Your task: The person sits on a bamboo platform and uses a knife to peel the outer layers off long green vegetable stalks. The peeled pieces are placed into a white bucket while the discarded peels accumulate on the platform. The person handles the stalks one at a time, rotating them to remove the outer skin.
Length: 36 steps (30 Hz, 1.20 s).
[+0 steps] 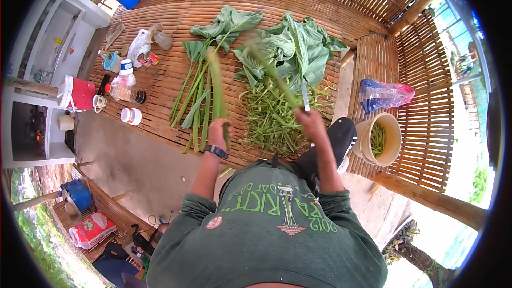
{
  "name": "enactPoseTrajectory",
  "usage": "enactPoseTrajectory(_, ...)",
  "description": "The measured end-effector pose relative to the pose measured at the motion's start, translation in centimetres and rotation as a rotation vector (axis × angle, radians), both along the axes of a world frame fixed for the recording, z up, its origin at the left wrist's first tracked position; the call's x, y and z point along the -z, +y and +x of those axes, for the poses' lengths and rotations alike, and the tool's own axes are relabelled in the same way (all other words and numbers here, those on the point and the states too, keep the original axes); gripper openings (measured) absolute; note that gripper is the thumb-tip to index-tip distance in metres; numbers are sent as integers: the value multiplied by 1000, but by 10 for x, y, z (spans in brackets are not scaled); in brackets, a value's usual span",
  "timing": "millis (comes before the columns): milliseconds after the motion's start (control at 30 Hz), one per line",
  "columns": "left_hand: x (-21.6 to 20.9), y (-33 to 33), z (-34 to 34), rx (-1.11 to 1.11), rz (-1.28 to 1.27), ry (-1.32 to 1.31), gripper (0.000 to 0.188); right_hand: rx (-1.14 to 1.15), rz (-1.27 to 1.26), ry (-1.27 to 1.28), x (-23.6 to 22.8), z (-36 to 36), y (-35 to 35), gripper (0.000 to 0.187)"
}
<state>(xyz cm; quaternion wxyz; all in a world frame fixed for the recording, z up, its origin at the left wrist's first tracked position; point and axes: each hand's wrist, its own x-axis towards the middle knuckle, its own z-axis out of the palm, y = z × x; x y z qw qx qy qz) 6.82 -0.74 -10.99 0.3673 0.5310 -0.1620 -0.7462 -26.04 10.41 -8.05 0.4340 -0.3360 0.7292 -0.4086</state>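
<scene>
My left hand (218,131) is closed around a thick green leaf stalk (217,82), blurred, which points away from me. In my right hand (312,124) is a knife (305,96), its narrow blade pointing forward; a second blurred stalk (274,76) also runs out of that hand. Several long stalks (198,106) lie left of my left hand, some with a large leaf (229,23) at the far end. A heap of big green leaves (293,48) lies beyond my right hand. Between my hands spreads a pile of green peelings (274,120).
At right stands a whitish bucket (361,140) with cut green pieces inside, beside a blue-and-pink plastic bag (385,95). Left on the bamboo platform (170,18) are a plastic bottle (125,93), a white tub (130,116) and tins (148,58). A red pail (80,93) stands farther left.
</scene>
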Motion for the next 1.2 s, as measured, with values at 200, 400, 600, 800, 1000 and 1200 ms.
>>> enactPoseTrajectory(200, 1, -25, 57, 46, -229, -441, 26, 185, -133, 118, -58, -76, 40, 32)
enactPoseTrajectory(400, -16, -14, -7, 243, -493, -691, 45, 111, -50, 133, 28, -51, -11, 41)
enactPoseTrajectory(600, 2, 2, -37, 455, -841, -1070, 47, 102, -134, 625, 65, -7, -29, 46)
enactPoseTrajectory(800, -32, 19, -38, 587, -936, -1075, 43, 6, -228, 296, -138, 4, -16, 31)
enactPoseTrajectory(1000, -55, 18, -49, 636, -1031, -1121, 44, 421, -1329, -91, -227, 40, -9, 23)
enactPoseTrajectory(1200, -73, 13, -51, 627, -1004, -1069, 43, -608, 99, 574, 105, 78, 45, 33)
